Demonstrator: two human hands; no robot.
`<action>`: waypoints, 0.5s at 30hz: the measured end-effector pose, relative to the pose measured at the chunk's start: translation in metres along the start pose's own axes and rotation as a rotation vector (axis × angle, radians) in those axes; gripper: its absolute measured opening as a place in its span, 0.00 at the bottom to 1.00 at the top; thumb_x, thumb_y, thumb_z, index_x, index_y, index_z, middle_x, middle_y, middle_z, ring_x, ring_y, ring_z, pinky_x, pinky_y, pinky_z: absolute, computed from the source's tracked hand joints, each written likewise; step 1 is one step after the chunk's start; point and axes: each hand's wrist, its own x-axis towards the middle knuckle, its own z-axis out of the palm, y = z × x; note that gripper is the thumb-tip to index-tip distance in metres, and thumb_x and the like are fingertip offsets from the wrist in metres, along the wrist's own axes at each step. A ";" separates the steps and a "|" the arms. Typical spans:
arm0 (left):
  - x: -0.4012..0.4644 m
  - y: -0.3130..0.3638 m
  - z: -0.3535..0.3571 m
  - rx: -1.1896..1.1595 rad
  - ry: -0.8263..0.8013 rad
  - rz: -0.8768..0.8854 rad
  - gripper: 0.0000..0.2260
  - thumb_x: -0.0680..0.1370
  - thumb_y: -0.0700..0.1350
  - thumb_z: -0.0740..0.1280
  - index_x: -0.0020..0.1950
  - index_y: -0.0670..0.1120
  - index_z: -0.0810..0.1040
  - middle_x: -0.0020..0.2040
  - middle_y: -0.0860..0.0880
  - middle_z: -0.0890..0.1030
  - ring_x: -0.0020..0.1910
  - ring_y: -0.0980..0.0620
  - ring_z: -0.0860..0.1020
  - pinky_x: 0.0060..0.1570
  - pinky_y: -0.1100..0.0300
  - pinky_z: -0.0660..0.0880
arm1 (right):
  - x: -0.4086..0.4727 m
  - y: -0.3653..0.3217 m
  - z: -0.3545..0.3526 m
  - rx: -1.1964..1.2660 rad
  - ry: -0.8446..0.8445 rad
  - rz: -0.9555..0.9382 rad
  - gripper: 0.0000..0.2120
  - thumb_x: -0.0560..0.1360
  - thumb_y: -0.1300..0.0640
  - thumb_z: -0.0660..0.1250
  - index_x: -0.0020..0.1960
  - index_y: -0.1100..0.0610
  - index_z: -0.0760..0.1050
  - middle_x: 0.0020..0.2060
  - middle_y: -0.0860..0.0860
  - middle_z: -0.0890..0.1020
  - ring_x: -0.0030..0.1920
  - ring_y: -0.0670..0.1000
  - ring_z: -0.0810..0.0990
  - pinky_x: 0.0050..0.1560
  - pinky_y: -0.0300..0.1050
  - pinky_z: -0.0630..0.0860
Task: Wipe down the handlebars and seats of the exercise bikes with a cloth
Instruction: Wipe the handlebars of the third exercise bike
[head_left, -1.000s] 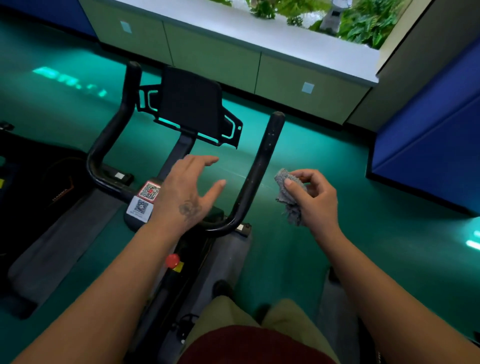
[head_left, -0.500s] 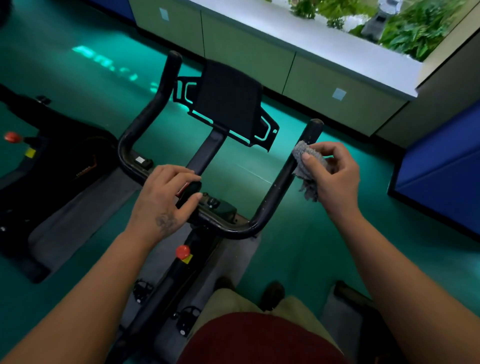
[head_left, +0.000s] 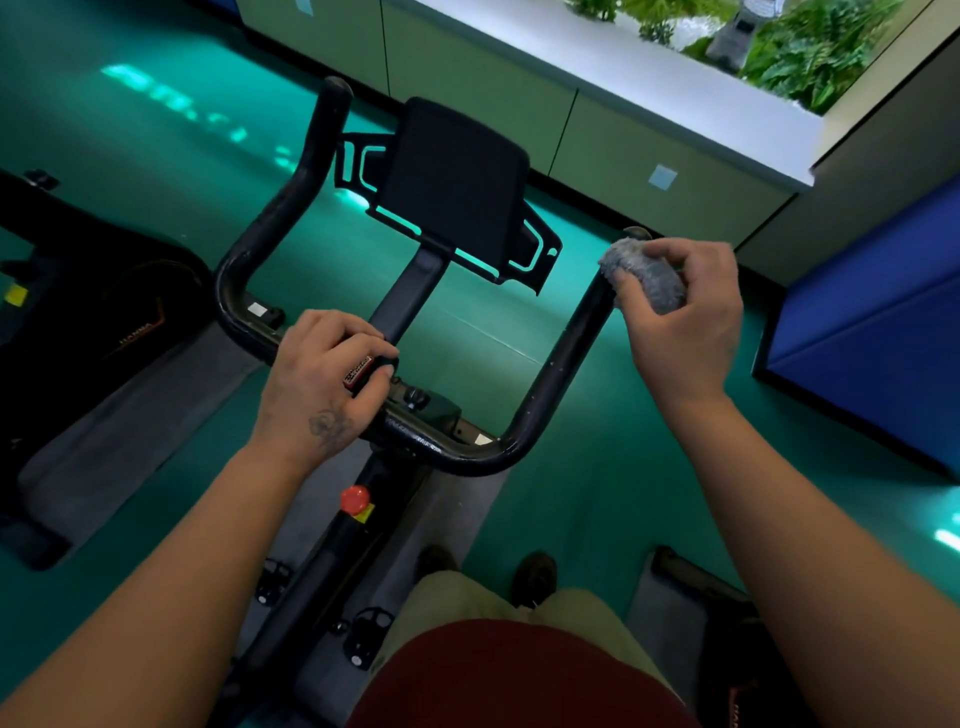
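The crumpled grey cloth (head_left: 644, 280) is bunched in the right hand (head_left: 685, 322), fingers and thumb curled round it, and is pressed onto the upper end of the right arm of the black U-shaped tubular handlebar (head_left: 561, 364), centre-right of the frame, prob. so the wipe can be run down the tube from the tip. The left hand (head_left: 324, 384) is wrapped w/ a closed grip round the handlebar's cross section near the stem, left of centre, presumably to steady the bike vs. the wiping pressure. The black rectangular console screen (head_left: 457, 176) is mounted between the two arms, upper centre. No seat is in view; the task is judged to be at an early stage.
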 end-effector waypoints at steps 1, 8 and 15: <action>0.000 0.000 0.001 0.000 0.005 -0.002 0.07 0.78 0.45 0.72 0.53 0.45 0.86 0.53 0.48 0.80 0.55 0.43 0.76 0.56 0.42 0.74 | 0.002 0.000 0.003 -0.022 0.018 -0.014 0.12 0.75 0.52 0.76 0.56 0.55 0.81 0.54 0.54 0.80 0.54 0.48 0.78 0.53 0.36 0.70; -0.001 0.001 0.004 0.003 0.026 -0.021 0.06 0.77 0.43 0.72 0.52 0.44 0.86 0.52 0.48 0.80 0.55 0.43 0.76 0.54 0.42 0.74 | 0.009 0.003 0.021 -0.059 0.076 0.014 0.12 0.76 0.51 0.75 0.57 0.54 0.83 0.54 0.54 0.79 0.53 0.47 0.78 0.53 0.37 0.72; -0.001 0.002 0.005 0.029 0.019 -0.033 0.05 0.77 0.43 0.72 0.52 0.45 0.85 0.52 0.48 0.79 0.54 0.43 0.76 0.53 0.42 0.73 | -0.004 0.009 0.027 -0.074 0.075 0.019 0.10 0.75 0.52 0.75 0.56 0.51 0.85 0.53 0.55 0.78 0.48 0.46 0.76 0.46 0.45 0.77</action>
